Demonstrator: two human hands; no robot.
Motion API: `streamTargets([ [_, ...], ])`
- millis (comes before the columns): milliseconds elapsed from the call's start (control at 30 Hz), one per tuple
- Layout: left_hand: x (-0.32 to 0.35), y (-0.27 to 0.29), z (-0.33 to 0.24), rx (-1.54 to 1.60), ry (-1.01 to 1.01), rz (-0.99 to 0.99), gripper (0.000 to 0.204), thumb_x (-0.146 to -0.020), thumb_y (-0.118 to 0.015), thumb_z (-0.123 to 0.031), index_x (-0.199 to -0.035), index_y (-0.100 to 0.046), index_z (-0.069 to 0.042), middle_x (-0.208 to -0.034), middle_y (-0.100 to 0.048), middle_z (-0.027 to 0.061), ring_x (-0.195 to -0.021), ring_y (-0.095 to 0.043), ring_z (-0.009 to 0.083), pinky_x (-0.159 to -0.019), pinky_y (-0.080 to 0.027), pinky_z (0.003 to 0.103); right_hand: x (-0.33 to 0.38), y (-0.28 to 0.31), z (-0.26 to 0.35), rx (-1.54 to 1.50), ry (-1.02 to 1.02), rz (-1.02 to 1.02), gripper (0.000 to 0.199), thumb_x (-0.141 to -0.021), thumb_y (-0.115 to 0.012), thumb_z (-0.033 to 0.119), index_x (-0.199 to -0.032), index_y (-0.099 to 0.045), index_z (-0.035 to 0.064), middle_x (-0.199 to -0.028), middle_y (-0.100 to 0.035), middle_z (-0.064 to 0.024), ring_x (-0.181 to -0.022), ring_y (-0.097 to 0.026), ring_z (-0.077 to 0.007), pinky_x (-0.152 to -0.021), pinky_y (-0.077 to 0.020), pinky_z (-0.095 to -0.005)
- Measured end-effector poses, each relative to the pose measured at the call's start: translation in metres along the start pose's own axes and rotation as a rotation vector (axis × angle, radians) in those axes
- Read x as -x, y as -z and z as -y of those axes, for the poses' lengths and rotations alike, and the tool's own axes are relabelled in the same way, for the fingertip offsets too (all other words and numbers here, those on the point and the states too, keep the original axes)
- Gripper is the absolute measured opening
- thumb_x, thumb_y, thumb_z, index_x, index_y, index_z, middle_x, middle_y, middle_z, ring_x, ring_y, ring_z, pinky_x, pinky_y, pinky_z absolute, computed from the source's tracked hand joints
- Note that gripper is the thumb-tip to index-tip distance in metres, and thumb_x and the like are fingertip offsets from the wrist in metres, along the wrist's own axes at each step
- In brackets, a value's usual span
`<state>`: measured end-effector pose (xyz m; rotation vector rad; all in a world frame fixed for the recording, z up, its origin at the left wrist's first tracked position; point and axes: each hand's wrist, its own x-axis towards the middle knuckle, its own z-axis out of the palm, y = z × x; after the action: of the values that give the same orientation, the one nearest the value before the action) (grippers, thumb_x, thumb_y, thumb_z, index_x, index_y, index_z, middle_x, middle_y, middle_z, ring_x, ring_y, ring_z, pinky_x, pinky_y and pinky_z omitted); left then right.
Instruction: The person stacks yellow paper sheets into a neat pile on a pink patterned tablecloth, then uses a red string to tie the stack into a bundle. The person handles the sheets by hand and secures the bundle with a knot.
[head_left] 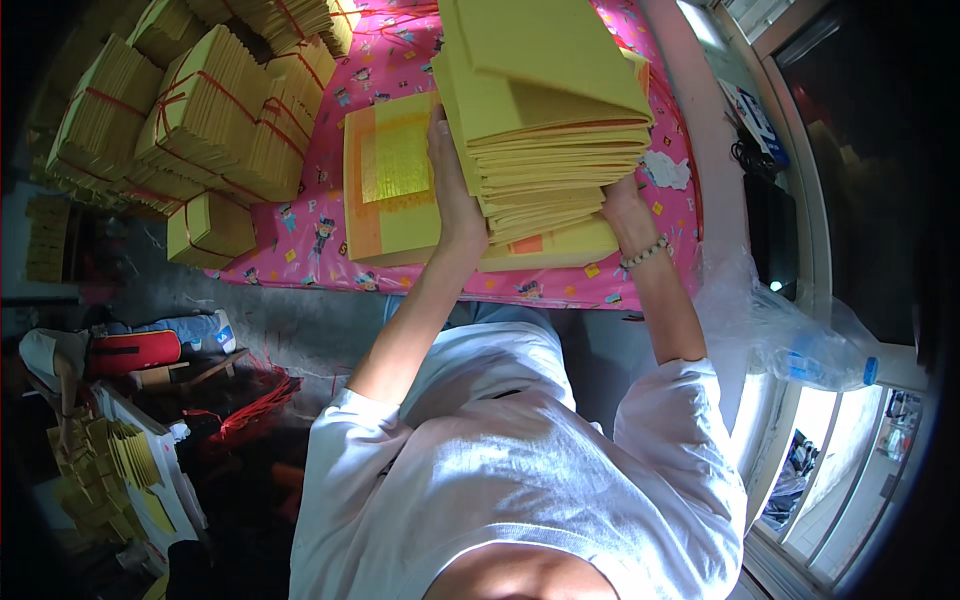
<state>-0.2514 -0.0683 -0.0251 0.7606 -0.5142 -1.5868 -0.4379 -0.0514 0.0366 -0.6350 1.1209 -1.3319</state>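
Observation:
A thick stack of folded yellow paper (560,140) stands between my two hands, its folded edges facing me. My left hand (455,190) presses flat along the stack's left side, and its fingertips go out of sight behind it. On the lower right, my right hand (626,212) grips the stack, with a beaded bracelet on the wrist and most fingers hidden beneath the paper. Under and behind the stack lie flat yellow sheets (365,225) with orange bands and a shiny gold square (397,163).
Bundles of yellow paper (205,105) tied with red string are piled on the left of the pink patterned tablecloth (320,235). White crumpled tissue (667,170) lies near the right edge. A plastic bottle (825,368) is by the window. Another person (60,360) works at lower left.

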Motion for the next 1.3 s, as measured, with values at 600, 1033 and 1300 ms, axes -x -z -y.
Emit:
streamTargets([
  [600,0.046,-0.042,-0.015,-0.255,-0.166,-0.051,0.052,-0.103,-0.032,-0.043,-0.140,-0.037,-0.006,-0.133,-0.046,0.0088,-0.123,-0.045,0.0197,-0.102,-0.037,0.034,0.001,0.014,-0.004,-0.030,-0.023,-0.031,0.044,-0.102,-0.044,0.040,-0.131,-0.048,0.0072,-0.125,-0.056,-0.0044,-0.112,-0.054,-0.0150,-0.094,-0.0476,-0.0328],
  [1033,0.048,-0.036,-0.007,-0.547,-0.416,-0.005,0.055,-0.105,-0.020,-0.036,-0.143,-0.029,0.002,-0.143,-0.035,0.0174,-0.134,-0.031,0.0288,-0.111,-0.023,0.038,0.009,0.005,-0.007,-0.060,0.009,0.012,0.057,-0.098,-0.044,0.050,-0.139,-0.041,0.0094,-0.134,-0.050,-0.0066,-0.120,-0.050,-0.0184,-0.099,-0.0453,-0.0353],
  [1300,0.041,-0.022,0.005,-0.596,-0.240,-0.020,0.067,-0.104,-0.015,-0.049,-0.149,-0.020,0.000,-0.152,-0.025,0.0168,-0.143,-0.019,0.0283,-0.116,-0.014,0.037,0.002,0.009,-0.001,-0.009,0.007,0.082,0.062,-0.097,-0.043,0.055,-0.141,-0.039,0.0120,-0.136,-0.049,-0.0053,-0.123,-0.048,-0.0166,-0.101,-0.0429,-0.0345],
])
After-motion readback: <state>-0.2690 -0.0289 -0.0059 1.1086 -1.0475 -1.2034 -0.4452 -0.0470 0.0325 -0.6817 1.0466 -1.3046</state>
